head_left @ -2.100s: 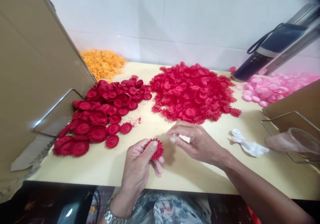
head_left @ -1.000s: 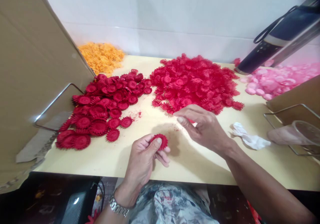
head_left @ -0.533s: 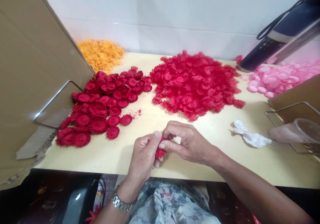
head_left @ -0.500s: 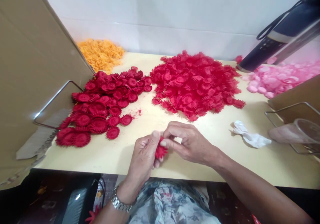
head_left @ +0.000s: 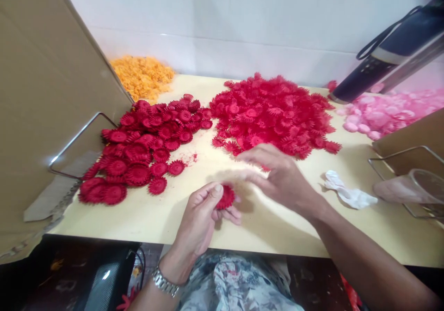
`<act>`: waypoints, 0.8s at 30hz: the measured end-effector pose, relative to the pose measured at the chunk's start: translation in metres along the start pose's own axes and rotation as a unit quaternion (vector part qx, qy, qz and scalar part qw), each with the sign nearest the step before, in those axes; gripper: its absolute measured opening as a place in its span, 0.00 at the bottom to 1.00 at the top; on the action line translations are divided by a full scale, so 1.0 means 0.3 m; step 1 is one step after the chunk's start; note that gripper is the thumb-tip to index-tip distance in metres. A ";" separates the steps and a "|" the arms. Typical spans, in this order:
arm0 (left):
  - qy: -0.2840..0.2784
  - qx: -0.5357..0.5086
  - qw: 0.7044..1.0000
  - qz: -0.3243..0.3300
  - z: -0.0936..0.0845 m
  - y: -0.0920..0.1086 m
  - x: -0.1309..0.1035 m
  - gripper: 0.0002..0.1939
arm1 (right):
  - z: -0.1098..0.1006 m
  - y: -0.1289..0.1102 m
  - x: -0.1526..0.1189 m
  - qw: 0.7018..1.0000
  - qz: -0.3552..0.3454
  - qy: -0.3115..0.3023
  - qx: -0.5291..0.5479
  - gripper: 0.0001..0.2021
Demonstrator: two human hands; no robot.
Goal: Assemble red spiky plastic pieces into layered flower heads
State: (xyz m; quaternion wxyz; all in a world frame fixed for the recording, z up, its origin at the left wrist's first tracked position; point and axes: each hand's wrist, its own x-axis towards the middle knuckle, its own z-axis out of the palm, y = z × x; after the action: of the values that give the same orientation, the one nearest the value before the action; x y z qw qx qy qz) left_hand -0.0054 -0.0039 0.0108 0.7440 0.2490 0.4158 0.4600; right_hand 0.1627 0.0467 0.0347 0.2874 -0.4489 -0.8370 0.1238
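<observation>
Between the thumb and fingers of my left hand [head_left: 204,209] is a red artificial flower piece [head_left: 226,197], round with a toothed rim. My right hand [head_left: 274,172], smeared by motion, is held above the table with fingers apart and nothing seen in them. It is nearest the front edge of a big pile of bright red fringed flower pieces [head_left: 270,112]. To the left lies a pile of darker red, cupped round flower pieces [head_left: 137,154], several of them loose at its right side.
Orange pieces [head_left: 142,77] lie at the back left, pink ones [head_left: 385,112] at the back right. A dark bottle [head_left: 371,70] leans by the wall. Crumpled white tissue [head_left: 348,191] and a plastic cup [head_left: 409,186] in a wire holder are right. Cardboard [head_left: 55,94] stands left.
My right hand has let go of the flower piece and moved up and right, toward the bright red pile. My left hand keeps the piece, now turned with its round side showing.
</observation>
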 end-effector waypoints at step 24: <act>0.031 0.010 0.999 -0.003 0.003 -0.009 -0.012 0.07 | 0.020 0.116 0.080 0.960 0.018 0.064 -0.271 0.15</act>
State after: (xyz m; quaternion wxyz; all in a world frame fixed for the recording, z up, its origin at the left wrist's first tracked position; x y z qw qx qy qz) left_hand -0.0041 -0.0084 0.0106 0.7297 0.2404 0.4438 0.4612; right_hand 0.1725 0.0864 0.0225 0.2060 -0.5317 -0.8108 -0.1320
